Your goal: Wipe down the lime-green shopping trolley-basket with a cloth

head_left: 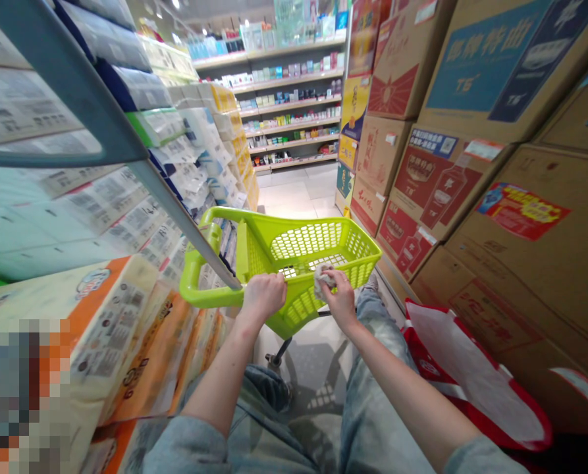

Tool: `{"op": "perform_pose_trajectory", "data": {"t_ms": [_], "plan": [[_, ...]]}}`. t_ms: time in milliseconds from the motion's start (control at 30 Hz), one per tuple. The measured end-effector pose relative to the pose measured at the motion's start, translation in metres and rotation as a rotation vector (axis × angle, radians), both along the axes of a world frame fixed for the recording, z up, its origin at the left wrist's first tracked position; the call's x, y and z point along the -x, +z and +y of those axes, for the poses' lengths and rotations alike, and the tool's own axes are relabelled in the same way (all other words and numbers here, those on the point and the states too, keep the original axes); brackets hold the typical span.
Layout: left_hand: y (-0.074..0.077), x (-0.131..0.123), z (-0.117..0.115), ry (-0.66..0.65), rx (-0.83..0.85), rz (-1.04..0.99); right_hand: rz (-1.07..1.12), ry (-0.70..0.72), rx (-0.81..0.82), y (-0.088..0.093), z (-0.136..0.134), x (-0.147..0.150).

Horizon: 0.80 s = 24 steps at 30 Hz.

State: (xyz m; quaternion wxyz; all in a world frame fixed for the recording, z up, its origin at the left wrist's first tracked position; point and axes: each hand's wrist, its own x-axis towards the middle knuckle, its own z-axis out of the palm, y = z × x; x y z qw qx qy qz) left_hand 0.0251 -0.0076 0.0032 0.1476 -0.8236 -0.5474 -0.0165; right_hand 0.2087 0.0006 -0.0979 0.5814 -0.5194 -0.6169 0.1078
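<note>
A lime-green shopping cart (301,289) with a perforated basket stands sideways before me, its handle (189,280) to the left. My left hand (265,293) is closed over the near rim of the basket, fingers wrapped round it. Against the same rim, further right, my right hand (340,299) pinches a crumpled greyish-white cloth (323,283). A grey pole (185,224) slants down from the upper left and ends by the cart's handle side, close to my left hand. Through the mesh, the basket's bottom shows in part.
Stacked cardboard cartons (511,263) line the right side. Packs of tissue paper (120,329) are piled on the left. A red and white bag (471,368) sits by my right leg. Shelves of small products (294,99) stand at the aisle's far end, beyond the tiled floor (298,187).
</note>
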Motion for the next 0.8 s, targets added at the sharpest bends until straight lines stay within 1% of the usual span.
{"op": "perform_pose_trajectory", "data": {"t_ms": [67, 133, 200, 267, 367, 500, 567, 633, 700, 800], "plan": [[0.000, 0.000, 0.000, 0.000, 0.000, -0.004, 0.026, -0.109, -0.046, 0.004, 0.005, -0.009], [0.000, 0.000, 0.000, 0.002, -0.006, -0.003, -0.015, -0.160, -0.057, 0.006, 0.011, -0.018], [-0.001, 0.000, 0.000, 0.005, -0.014, -0.002, -0.128, -0.119, -0.025, 0.005, 0.018, -0.022], [-0.001, 0.000, 0.000, 0.006, -0.018, -0.002, -0.249, -0.054, 0.010, 0.004, 0.021, -0.020], [-0.002, -0.001, 0.001, 0.007, -0.013, -0.011, -0.344, 0.018, 0.008, 0.007, 0.020, -0.004], [-0.003, -0.001, 0.002, 0.006, -0.003, -0.016, -0.412, 0.123, -0.030, 0.018, 0.013, 0.026], [-0.003, 0.000, 0.001, 0.005, -0.003, -0.011, -0.439, 0.161, -0.045, 0.024, 0.012, 0.033], [-0.002, 0.000, 0.001, 0.002, -0.005, -0.007, -0.482, 0.196, -0.053, 0.028, 0.012, 0.031], [-0.002, 0.001, 0.000, 0.001, -0.007, -0.003, -0.545, 0.210, -0.045, 0.029, 0.015, 0.023], [-0.002, 0.002, 0.000, -0.002, -0.011, 0.003, -0.627, 0.173, -0.020, 0.024, 0.020, 0.005]]}}
